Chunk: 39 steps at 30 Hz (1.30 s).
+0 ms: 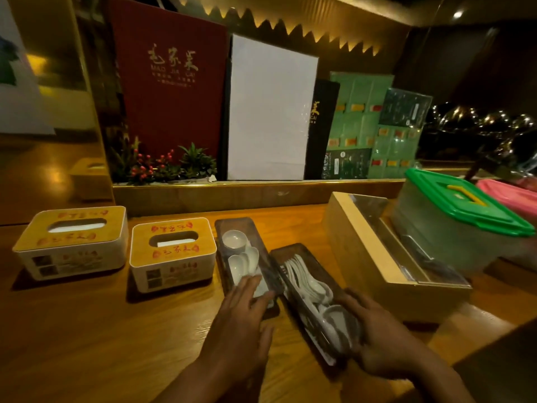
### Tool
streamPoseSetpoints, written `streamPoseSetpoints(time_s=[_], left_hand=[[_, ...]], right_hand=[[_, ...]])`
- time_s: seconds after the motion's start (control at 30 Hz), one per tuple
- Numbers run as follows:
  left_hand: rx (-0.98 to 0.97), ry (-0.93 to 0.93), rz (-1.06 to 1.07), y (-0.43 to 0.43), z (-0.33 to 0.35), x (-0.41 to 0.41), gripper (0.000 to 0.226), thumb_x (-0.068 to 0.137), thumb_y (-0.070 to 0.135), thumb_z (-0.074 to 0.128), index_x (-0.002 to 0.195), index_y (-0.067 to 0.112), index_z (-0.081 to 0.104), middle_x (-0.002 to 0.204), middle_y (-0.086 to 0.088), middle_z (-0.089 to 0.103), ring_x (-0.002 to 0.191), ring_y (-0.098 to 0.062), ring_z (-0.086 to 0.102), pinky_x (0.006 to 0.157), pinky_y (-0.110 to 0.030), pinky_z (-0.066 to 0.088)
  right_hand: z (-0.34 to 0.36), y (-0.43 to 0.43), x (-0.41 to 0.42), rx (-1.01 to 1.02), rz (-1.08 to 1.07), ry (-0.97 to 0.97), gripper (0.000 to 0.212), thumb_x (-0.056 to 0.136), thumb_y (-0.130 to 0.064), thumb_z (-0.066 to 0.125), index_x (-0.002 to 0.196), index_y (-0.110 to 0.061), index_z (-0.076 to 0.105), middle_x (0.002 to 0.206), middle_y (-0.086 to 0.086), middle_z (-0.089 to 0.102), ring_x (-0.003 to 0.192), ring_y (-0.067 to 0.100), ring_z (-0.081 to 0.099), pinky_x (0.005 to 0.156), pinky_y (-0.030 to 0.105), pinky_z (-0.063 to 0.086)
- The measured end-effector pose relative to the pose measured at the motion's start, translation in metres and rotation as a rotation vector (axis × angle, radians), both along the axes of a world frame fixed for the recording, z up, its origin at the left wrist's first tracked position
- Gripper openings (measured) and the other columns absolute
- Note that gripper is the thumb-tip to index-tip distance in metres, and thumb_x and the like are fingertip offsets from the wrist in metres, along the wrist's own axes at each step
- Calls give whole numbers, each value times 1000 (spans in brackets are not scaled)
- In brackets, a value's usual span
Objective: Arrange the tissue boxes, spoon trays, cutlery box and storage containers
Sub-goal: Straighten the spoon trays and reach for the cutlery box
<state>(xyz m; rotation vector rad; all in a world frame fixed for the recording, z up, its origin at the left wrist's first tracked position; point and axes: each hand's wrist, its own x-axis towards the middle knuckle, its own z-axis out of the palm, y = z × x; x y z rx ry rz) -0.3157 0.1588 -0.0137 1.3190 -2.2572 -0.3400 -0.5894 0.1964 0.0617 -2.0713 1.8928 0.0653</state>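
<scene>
Two tissue boxes with wooden tops stand at the left, one point(71, 242) farther left and one point(173, 253) beside it. A dark spoon tray point(229, 225) holding a small cup and white spoons lies to their right; my left hand point(242, 321) rests flat on its near end, fingers spread. A second dark spoon tray point(293, 257) full of white spoons lies angled beside it, and my right hand point(377, 335) grips its near right edge. The wooden cutlery box point(366, 257) sits to the right. Behind it stand a green-lidded storage container point(453, 210) and a pink-lidded one point(508, 196).
Everything sits on a wooden counter point(101, 330). A raised ledge point(232, 193) at the back carries a red menu point(171, 91), a white board point(270, 112), a dark menu, green packets point(363, 112) and a small plant point(162, 167).
</scene>
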Motion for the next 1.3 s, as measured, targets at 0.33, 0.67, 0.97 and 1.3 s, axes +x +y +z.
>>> streamPoseSetpoints(time_s=[0.33, 0.67, 0.97, 1.3], left_hand=[[130, -12, -131, 18, 14, -81, 68, 85, 72, 48, 143, 36, 46, 155, 13, 35, 143, -7, 27, 115, -30, 30], [189, -154, 159, 16, 11, -130, 72, 94, 54, 49, 157, 31, 22, 168, 11, 0, 152, -10, -10, 118, -28, 4], [182, -239, 337, 17, 8, -149, 84, 96, 46, 49, 159, 19, 1, 168, 0, -7, 153, -16, -10, 118, -28, -4], [197, -240, 353, 23, 12, -151, 84, 94, 47, 54, 160, 26, 6, 168, 2, -6, 154, -19, -7, 122, -37, 5]], right_hand=[[-30, -14, -39, -7, 142, 50, 80, 89, -52, 66, 154, -47, 20, 168, -4, 5, 148, 23, 32, 114, 30, 35], [-77, -54, -28, -73, -17, -522, 68, 100, -21, 60, 157, -21, 22, 152, -14, 34, 128, -5, 41, 94, -1, 36], [-82, -84, -15, -236, 120, -266, 70, 96, -35, 60, 156, -23, 25, 167, 11, 0, 142, 33, 36, 109, 40, 44], [-46, -50, -52, -166, 279, -324, 76, 95, -43, 62, 158, -30, 22, 169, -1, 0, 149, 26, 27, 117, 38, 36]])
